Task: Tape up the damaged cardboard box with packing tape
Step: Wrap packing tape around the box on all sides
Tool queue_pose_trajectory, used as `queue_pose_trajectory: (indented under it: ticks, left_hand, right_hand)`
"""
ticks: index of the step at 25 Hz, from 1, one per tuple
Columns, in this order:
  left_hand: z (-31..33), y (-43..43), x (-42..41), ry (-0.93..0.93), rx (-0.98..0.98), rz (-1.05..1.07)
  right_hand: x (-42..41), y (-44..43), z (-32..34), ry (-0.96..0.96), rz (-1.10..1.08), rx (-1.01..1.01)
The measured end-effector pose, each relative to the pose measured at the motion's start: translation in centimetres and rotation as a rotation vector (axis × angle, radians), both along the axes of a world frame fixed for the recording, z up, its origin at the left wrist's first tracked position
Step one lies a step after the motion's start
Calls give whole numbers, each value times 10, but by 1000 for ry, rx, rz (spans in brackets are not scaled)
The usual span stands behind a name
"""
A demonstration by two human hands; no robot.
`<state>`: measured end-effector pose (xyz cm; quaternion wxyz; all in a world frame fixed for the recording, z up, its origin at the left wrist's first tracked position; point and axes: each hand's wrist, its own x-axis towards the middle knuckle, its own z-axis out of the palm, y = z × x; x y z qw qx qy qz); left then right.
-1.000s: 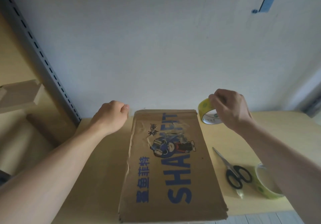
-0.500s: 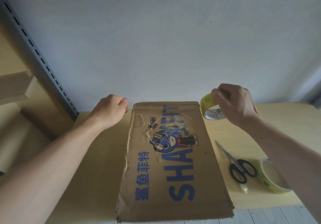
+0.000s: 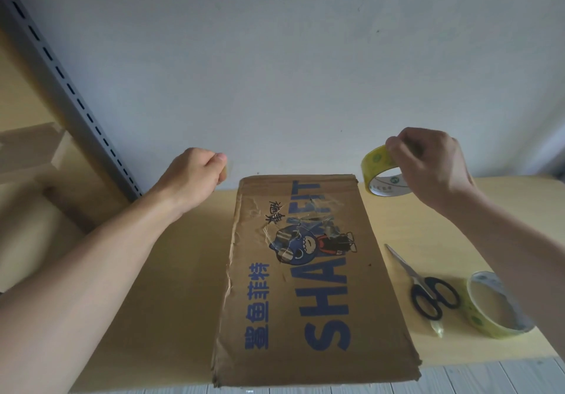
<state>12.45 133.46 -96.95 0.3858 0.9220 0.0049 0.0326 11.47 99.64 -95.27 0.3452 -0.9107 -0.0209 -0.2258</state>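
A flattened brown cardboard box [image 3: 376,308] with blue print lies on the wooden table [image 3: 171,286]. Its left edge is torn and crinkled clear tape covers the cartoon picture. My right hand [image 3: 428,164] holds a yellowish roll of clear packing tape [image 3: 382,176] above the box's far right corner. Above the table, just left of the box's far left corner, my left hand [image 3: 192,179] has its fingers pinched on a small clear bit that looks like the tape's end [image 3: 225,173]. I cannot make out a strip between the hands.
Black-handled scissors [image 3: 428,296] lie right of the box, with a second tape roll [image 3: 477,317] beside them near the table's right front edge. A white wall stands right behind the table. A slotted metal shelf upright [image 3: 76,100] and stacked cartons [image 3: 27,155] are at the left.
The view has tilted, so everything sits a bit higher in frame. Both hands stay near the box's far edge; my right hand with the roll has drifted slightly right and up.
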Motion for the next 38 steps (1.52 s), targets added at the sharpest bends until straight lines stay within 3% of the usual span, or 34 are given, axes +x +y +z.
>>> queue_pose_trajectory:
  ticks: [4, 7, 24, 29, 34, 38]
  left_hand:
    - [-9, 1, -4, 110, -61, 4]
    - [-11, -1, -2, 90, -92, 36]
    - [-37, -8, -2, 104, 25, 81]
    - [-49, -21, -9, 148, -109, 95]
    - [-50, -22, -8, 118, -101, 68]
    - [-51, -29, -22, 260, -400, 27]
  right_hand:
    - [-4, 1, -5, 49, 28, -31]
    - [-4, 2, -6, 70, 12, -19]
    - [-5, 3, -21, 125, 19, -28]
    - [-4, 3, -27, 135, -2, -10]
    - [-2, 4, -32, 130, -16, 16]
    - [0, 4, -37, 140, -16, 25]
